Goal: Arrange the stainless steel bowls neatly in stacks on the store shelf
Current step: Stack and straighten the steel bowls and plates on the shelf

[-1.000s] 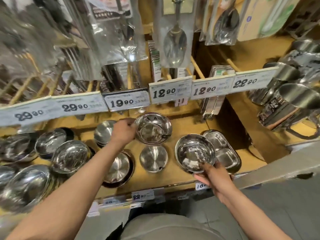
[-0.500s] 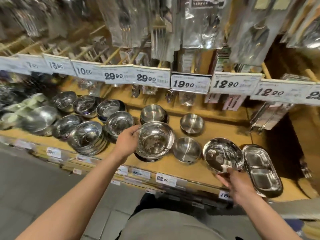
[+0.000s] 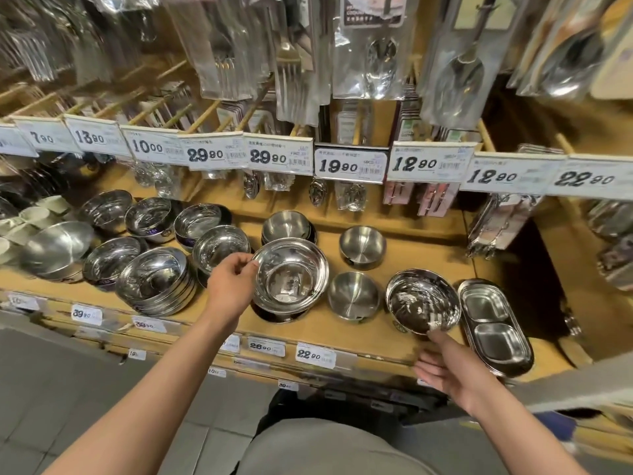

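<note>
A wide shiny steel bowl (image 3: 291,275) sits on top of another bowl (image 3: 279,313) at the front of the wooden shelf (image 3: 342,334). My left hand (image 3: 233,286) pinches its left rim between thumb and fingers. To the right, a second wide bowl (image 3: 423,303) rests tilted on the shelf. My right hand (image 3: 448,368) lies below it with fingers straight, the index fingertip touching its near rim. Between the two wide bowls stands a small matte bowl (image 3: 352,299), with another small matte bowl (image 3: 363,246) behind it and a short stack of bowls (image 3: 287,228) further back.
Several stacks of shiny bowls (image 3: 154,279) crowd the shelf's left half. A two-compartment steel tray (image 3: 493,327) lies at the right. A rail of price tags (image 3: 349,164) and hanging cutlery packs (image 3: 380,49) overhang the shelf. Floor tiles (image 3: 68,389) lie below.
My left hand has brought its bowl down from the back of the shelf onto the front bowl. My right hand has loosened from the other bowl; its fingers are now straight. The view turned left.
</note>
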Motion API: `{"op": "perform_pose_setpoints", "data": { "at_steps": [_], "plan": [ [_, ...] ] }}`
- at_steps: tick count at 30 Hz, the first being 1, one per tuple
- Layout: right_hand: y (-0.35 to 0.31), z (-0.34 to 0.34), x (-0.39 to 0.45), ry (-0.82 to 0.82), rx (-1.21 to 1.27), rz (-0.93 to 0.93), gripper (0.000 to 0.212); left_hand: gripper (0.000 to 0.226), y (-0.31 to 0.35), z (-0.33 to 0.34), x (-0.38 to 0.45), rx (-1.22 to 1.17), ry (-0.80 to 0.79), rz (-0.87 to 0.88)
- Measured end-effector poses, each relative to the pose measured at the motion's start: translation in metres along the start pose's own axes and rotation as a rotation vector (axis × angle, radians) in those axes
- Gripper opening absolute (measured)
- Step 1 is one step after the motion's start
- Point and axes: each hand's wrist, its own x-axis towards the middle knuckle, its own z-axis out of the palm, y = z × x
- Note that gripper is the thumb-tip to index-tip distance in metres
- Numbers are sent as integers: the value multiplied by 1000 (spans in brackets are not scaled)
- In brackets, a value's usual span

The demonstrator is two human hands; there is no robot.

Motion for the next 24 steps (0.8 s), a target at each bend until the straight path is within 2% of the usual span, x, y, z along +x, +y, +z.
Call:
{"op": "perform_pose_setpoints", "data": {
  "at_steps": [3,7,11,15,21,24],
  "plan": [
    [-6,12,-18,-133,-95,15,35,14,4,7,-2,-46,-59,13],
    [-28,48,-39,-322,-174,-117,36,16,12,15,-8,-31,-186,50],
    [-49,81,-51,-500,-244,-216,47,32,28,15,-16,-6,-349,42],
    [-47,101,-48,-547,-331,-279,26,11,33,10,-25,-7,-398,-5],
    [-23,120,-42,-490,-298,-318,29,35,3,-16,-56,-265,-468,-403],
    [-6,129,-41,-579,-323,-233,35,39,-18,-27,-68,-369,-427,-448]
  ]
}}
